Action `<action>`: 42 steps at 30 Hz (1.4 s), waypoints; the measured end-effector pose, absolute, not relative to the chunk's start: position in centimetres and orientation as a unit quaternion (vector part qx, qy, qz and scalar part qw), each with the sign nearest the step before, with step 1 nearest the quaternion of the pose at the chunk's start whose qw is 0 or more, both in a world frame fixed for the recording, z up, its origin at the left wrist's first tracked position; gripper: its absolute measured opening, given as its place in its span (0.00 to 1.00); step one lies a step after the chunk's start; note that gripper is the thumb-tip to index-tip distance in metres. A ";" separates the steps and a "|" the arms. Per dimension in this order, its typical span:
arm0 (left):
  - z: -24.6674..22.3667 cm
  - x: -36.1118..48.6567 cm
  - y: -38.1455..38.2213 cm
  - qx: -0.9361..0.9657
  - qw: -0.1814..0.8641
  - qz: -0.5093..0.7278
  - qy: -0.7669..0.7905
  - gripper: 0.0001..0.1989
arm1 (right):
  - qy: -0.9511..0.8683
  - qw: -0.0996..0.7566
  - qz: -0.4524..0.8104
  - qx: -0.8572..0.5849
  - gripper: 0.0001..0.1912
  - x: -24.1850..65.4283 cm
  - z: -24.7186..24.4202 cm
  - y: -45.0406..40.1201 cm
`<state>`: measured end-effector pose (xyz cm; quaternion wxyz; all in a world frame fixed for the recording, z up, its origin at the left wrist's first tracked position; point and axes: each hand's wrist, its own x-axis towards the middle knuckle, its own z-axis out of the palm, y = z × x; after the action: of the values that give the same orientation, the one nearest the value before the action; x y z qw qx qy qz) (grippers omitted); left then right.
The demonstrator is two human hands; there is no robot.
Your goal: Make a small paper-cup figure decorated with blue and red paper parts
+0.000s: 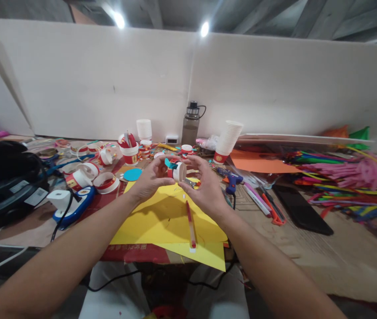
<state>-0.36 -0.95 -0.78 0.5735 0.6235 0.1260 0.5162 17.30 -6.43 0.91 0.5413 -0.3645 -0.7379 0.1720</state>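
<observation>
Above the yellow paper [155, 226], a short cut-down paper cup [179, 172], white and red with a teal paper piece on its side, is held up between my hands. My left hand [150, 179] pinches it from the left, thumb below and fingers above. From the other side my right hand [204, 186] curls its fingers around the cup's right edge, with the thumb low; the exact contact is partly hidden. A red pen [191, 223] lies on the yellow paper beneath. Under the right thumb is a small metal tool, mostly covered.
Left are cut cup rings [106, 182], a blue power strip [87, 204] and a black bag [5, 186]. Behind stand a cup of pens [129, 155], a bottle [191, 126] and stacked cups [228, 141]. Right lie a glue gun [233, 180], markers, a phone [303, 210] and pipe cleaners [351, 175].
</observation>
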 end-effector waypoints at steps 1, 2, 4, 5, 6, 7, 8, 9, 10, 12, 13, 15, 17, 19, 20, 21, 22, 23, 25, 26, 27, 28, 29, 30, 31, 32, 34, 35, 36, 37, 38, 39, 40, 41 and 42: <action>-0.8 -0.4 -1.0 0.623 0.575 0.514 0.127 0.29 | -0.738 0.541 0.171 -0.366 0.32 17.3 0.9 -6.4; -0.8 -0.4 -1.0 0.623 0.576 0.513 0.127 0.29 | -0.737 0.541 0.170 -0.367 0.32 17.3 0.9 -6.5; -0.9 -0.4 -0.9 0.626 0.575 0.512 0.126 0.29 | -0.737 0.540 0.166 -0.371 0.32 17.2 0.9 -6.5; -1.0 -0.4 -0.9 0.629 0.572 0.511 0.126 0.29 | -0.738 0.538 0.164 -0.373 0.32 17.2 1.0 -6.5; -1.0 -0.4 -0.8 0.632 0.568 0.511 0.126 0.29 | -0.738 0.536 0.162 -0.376 0.32 17.2 1.0 -6.5; -1.1 -0.4 -0.8 0.636 0.563 0.512 0.127 0.29 | -0.738 0.535 0.159 -0.379 0.33 17.2 1.0 -6.6; -1.1 -0.4 -0.7 0.641 0.557 0.513 0.127 0.29 | -0.738 0.534 0.157 -0.381 0.33 17.2 1.0 -6.6; -1.1 -0.4 -0.7 0.645 0.551 0.514 0.128 0.29 | -0.738 0.534 0.155 -0.382 0.33 17.2 1.0 -6.6; -1.2 -0.4 -0.6 0.649 0.546 0.514 0.128 0.29 | -0.738 0.535 0.153 -0.382 0.33 17.2 1.0 -6.6; -1.2 -0.4 -0.6 0.657 0.538 0.513 0.126 0.29 | -0.738 0.538 0.149 -0.379 0.32 17.2 0.9 -6.6; -1.1 -0.3 -0.6 0.660 0.535 0.513 0.124 0.29 | -0.739 0.538 0.148 -0.377 0.32 17.2 0.9 -6.6; -1.1 -0.3 -0.7 0.661 0.531 0.515 0.124 0.29 | -0.741 0.537 0.149 -0.375 0.32 17.2 0.9 -6.6; -1.0 -0.3 -0.8 0.659 0.531 0.517 0.128 0.28 | -0.741 0.536 0.150 -0.374 0.31 17.2 0.9 -6.6; -0.9 -0.3 -0.9 0.656 0.535 0.516 0.134 0.28 | -0.741 0.537 0.149 -0.374 0.31 17.2 0.9 -6.6; -0.9 -0.3 -0.9 0.654 0.537 0.515 0.136 0.28 | -0.741 0.537 0.147 -0.375 0.32 17.2 0.9 -6.6; -0.9 -0.3 -0.9 0.651 0.541 0.515 0.136 0.28 | -0.742 0.537 0.144 -0.375 0.32 17.2 0.9 -6.6; -0.8 -0.3 -1.0 0.649 0.545 0.514 0.135 0.28 | -0.743 0.536 0.142 -0.375 0.32 17.2 0.9 -6.6; -0.8 -0.3 -1.0 0.647 0.549 0.513 0.134 0.27 | -0.743 0.537 0.139 -0.375 0.31 17.2 0.9 -6.6; -0.9 -0.3 -1.0 0.645 0.554 0.509 0.134 0.27 | -0.743 0.538 0.137 -0.374 0.31 17.1 1.0 -6.6; -0.9 -0.3 -1.0 0.645 0.556 0.507 0.134 0.27 | -0.742 0.540 0.136 -0.373 0.31 17.1 1.0 -6.7; -0.9 -0.3 -1.1 0.644 0.557 0.507 0.134 0.27 | -0.742 0.540 0.135 -0.373 0.31 17.1 1.0 -6.7; -0.9 -0.3 -1.1 0.643 0.558 0.507 0.136 0.27 | -0.742 0.540 0.135 -0.374 0.31 17.1 1.0 -6.7; -1.0 -0.3 -1.1 0.641 0.560 0.507 0.137 0.27 | -0.743 0.539 0.136 -0.373 0.31 17.1 1.0 -6.7; -1.0 -0.3 -1.1 0.640 0.562 0.506 0.137 0.27 | -0.743 0.539 0.137 -0.373 0.31 17.1 1.0 -6.7; -1.0 -0.3 -1.1 0.639 0.564 0.505 0.137 0.27 | -0.743 0.539 0.138 -0.371 0.31 17.1 1.0 -6.7; -1.0 -0.3 -1.1 0.639 0.564 0.505 0.137 0.27 | -0.744 0.539 0.138 -0.370 0.31 17.1 1.0 -6.7; -1.0 -0.3 -1.1 0.641 0.561 0.506 0.136 0.27 | -0.744 0.541 0.137 -0.368 0.31 17.1 1.0 -6.7; -1.0 -0.3 -1.1 0.641 0.558 0.509 0.135 0.27 | -0.744 0.541 0.136 -0.368 0.31 17.1 0.9 -6.7; -1.0 -0.3 -1.1 0.641 0.556 0.511 0.136 0.26 | -0.743 0.542 0.136 -0.368 0.31 17.1 0.9 -6.7; -1.0 -0.3 -1.1 0.642 0.554 0.513 0.136 0.26 | -0.743 0.541 0.135 -0.369 0.30 17.1 0.9 -6.7; -1.0 -0.3 -1.1 0.642 0.553 0.513 0.136 0.26 | -0.743 0.541 0.136 -0.370 0.30 17.0 0.9 -6.7; -1.0 -0.3 -1.1 0.641 0.554 0.513 0.135 0.26 | -0.743 0.542 0.136 -0.369 0.31 17.0 0.9 -6.7; -1.0 -0.3 -1.1 0.641 0.556 0.512 0.134 0.26 | -0.743 0.543 0.135 -0.368 0.31 17.0 0.8 -6.7; -0.9 -0.3 -1.1 0.639 0.559 0.511 0.132 0.26 | -0.743 0.543 0.135 -0.367 0.31 17.0 0.8 -6.7; -0.9 -0.2 -1.2 0.637 0.564 0.510 0.130 0.26 | -0.744 0.544 0.134 -0.364 0.31 17.0 0.8 -6.7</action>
<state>-0.24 -1.19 -0.91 0.5636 0.6369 0.1302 0.5097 17.00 -6.70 0.79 0.5437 -0.3644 -0.7441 0.1339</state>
